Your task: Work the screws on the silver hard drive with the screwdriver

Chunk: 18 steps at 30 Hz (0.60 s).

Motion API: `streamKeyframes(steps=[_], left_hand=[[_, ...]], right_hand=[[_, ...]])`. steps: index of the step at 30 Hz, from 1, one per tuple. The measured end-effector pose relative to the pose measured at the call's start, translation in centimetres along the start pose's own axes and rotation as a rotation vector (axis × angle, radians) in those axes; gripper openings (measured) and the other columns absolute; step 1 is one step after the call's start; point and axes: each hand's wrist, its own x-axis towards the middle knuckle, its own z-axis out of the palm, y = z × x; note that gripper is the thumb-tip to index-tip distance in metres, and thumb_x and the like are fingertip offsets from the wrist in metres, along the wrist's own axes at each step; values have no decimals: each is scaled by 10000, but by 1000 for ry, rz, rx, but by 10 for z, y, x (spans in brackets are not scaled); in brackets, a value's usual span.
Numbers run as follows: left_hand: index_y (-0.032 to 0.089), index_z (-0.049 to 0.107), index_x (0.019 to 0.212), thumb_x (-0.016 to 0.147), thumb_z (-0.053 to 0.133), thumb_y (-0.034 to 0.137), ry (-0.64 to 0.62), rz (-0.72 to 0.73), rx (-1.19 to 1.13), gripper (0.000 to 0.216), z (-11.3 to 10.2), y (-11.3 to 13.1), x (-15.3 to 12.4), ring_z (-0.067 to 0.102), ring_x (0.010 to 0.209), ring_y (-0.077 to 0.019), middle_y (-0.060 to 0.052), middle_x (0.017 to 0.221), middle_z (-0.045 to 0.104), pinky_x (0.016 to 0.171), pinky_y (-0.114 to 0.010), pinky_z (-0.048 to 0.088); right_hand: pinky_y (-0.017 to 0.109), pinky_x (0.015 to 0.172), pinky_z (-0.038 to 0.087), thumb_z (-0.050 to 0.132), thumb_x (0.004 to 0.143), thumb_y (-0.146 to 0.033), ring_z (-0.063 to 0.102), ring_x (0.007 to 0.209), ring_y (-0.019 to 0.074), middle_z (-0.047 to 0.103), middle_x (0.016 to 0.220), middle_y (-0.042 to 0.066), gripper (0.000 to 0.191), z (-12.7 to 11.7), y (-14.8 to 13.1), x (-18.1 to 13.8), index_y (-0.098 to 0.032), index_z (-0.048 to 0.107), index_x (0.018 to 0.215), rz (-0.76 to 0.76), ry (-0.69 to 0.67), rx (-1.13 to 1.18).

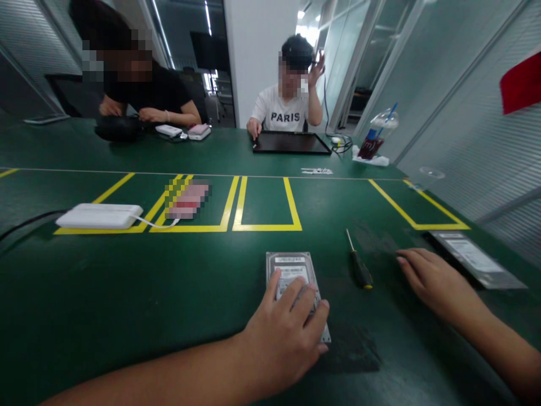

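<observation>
The left hand [287, 332] lies palm down with its bent fingers spread across a hard drive [291, 273], which sits flat on the green table [160, 293]; whether they grip its edges, I cannot tell. The right hand [435, 279] rests with fingers loosely extended, between a black-handled screwdriver [360, 272] and a flat labelled device [473, 254]. The screwdriver's shaft points away from the wearer. Beyond are yellow tape outlines [266, 228], with a white oblong device [99, 216] at the left. Across the table, a person in a white shirt [276, 104] touches a dark panel [291, 142].
</observation>
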Motion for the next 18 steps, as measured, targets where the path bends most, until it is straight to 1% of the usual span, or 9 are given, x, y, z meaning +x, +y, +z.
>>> streamKeyframes(steps=[2,4,5,6,8,10,15,16,18], left_hand=[[173,461,1420,1000,442,492,-3,3,1,527,0,0,0,417,1331,-361,-148,1433,507,1096,-695,261],[169,459,1420,1002,438,489,-5,4,4,527,0,1,0,413,1333,-363,-151,1435,504,1092,-700,265],[168,459,1421,1003,434,488,-4,3,6,526,0,1,0,411,1335,-365,-153,1437,503,1091,-701,267],[169,457,1422,1005,431,488,-4,3,7,526,1,1,0,408,1338,-365,-153,1440,500,1091,-701,268],[169,454,1426,1007,424,487,-2,3,8,527,1,1,0,403,1342,-366,-154,1443,497,1094,-697,266],[169,452,1428,1009,421,486,-7,4,7,526,1,1,0,400,1345,-364,-154,1445,495,1096,-695,264],[163,453,1427,1004,440,490,-12,14,11,535,0,0,1,403,1340,-367,-161,1439,499,1092,-686,273],[162,452,1427,1003,443,490,-15,16,12,536,0,0,1,403,1340,-366,-163,1442,497,1093,-685,273],[159,447,1429,1004,443,489,-23,17,13,538,-1,1,1,402,1340,-366,-165,1447,490,1091,-690,272]], right_hand=[[492,884,542,516,912,-266,667,983,351,704,1100,179,219,1,24,-7,-232,672,1062,6,-17,-109],[522,852,529,541,856,-209,658,1006,375,694,1186,183,269,4,46,-14,-255,680,1081,15,-45,-164],[538,789,525,542,825,-188,663,946,380,693,1199,187,287,6,56,-17,-255,687,1063,46,-24,-181],[537,751,518,539,812,-185,664,890,371,694,1199,194,297,8,65,-19,-253,691,1058,60,-35,-179],[508,718,509,557,794,-212,657,796,335,715,1140,205,256,11,78,-22,-250,709,996,68,-52,-155],[482,703,503,576,797,-264,647,757,317,734,1056,207,200,11,83,-25,-251,720,935,80,-67,-151],[485,722,487,568,838,-352,657,790,334,731,907,186,154,0,86,-38,-306,715,836,147,-75,-176],[489,727,486,567,835,-356,660,790,336,729,886,179,148,-2,89,-43,-325,712,829,141,-80,-161],[497,742,486,572,822,-351,667,827,345,730,906,170,147,-2,96,-53,-354,712,866,115,-86,-128]])
